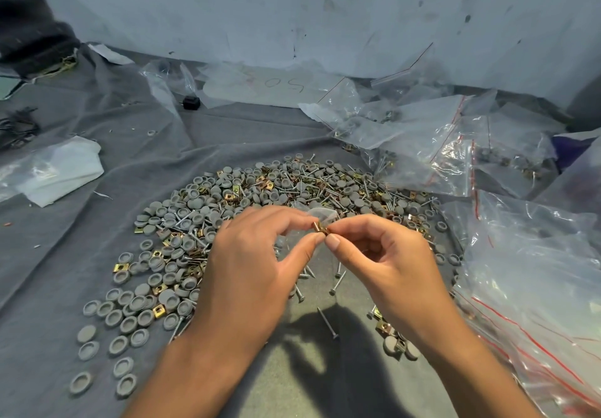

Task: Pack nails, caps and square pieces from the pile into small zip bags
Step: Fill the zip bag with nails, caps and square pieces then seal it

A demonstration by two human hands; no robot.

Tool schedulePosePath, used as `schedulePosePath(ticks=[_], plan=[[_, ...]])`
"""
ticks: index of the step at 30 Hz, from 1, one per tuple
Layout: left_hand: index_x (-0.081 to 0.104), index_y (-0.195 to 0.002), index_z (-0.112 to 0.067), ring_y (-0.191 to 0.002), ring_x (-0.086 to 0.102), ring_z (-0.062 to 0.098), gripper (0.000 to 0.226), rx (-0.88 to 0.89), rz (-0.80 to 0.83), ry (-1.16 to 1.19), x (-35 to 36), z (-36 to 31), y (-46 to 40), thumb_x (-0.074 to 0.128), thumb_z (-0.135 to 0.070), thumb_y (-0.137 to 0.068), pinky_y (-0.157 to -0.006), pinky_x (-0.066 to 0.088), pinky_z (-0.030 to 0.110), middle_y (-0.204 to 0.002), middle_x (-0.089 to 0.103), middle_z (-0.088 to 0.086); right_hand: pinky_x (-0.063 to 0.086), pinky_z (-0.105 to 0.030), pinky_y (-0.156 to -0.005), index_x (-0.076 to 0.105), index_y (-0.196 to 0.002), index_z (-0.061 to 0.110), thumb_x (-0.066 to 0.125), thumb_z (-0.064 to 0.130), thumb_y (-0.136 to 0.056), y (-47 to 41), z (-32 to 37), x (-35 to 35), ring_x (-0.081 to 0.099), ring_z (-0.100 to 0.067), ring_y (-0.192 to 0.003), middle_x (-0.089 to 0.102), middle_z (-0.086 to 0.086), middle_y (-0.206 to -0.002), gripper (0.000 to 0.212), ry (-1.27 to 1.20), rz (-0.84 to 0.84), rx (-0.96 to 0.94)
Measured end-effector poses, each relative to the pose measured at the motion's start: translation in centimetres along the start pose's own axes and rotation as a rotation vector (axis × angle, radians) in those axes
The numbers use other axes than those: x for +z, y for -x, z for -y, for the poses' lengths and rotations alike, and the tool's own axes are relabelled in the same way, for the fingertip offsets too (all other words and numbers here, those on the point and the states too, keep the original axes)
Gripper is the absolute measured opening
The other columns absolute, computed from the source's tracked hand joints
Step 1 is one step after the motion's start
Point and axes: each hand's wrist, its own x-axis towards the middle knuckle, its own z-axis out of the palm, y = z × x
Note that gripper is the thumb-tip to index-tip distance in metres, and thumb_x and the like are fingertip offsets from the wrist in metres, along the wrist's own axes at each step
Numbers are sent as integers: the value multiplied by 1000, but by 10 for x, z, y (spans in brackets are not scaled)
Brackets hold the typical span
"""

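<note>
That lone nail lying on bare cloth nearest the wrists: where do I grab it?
Pinch the nail at mid-shank, coming straight down from above. It lies flat and alone on the grey cloth, head toward the person, so both sides of the shaft are clear. Probably easiest for the right hand.

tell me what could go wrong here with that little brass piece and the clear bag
1. The small brass-coloured square piece is only pinched at the fingertips of the left hand and right hand; it could slip into the pile of grey round caps and nails.
2. The small clear plastic bag looks limp, so its mouth may be missed.
</note>
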Motion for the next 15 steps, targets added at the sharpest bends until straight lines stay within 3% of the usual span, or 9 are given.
schedulePosePath(ticks=[9,12,15], plan=[[74,-94,-28,-92,63,-9,10,-65,-56,72,4,-4,-1,79,-26,-85,-79,44,5,-93,70,-22,48,-12,-59,73,-81,28,80,22,-84,6,4,4,64,-2,-63,72,12,-74,10,78,-136,-18],[71,-89,-28,-80,62,-4,5,-122,-87,99,3,-5,-3,75,-26,-88,-67,41,4,-82,67,-17,46,-12,-59,72,-81,29,79,21,-86,8,5,3,62,-1,-62,71,13,-74,12,51,-201,-55],[69,-89,-28,-74,61,-1,1,-169,-45,147,4,-5,-3,70,-28,-90,-61,41,7,-74,64,-18,45,-15,-63,69,-88,33,73,32,-85,8,11,-3,63,-7,-70,70,14,-83,5,137,-266,-226]])
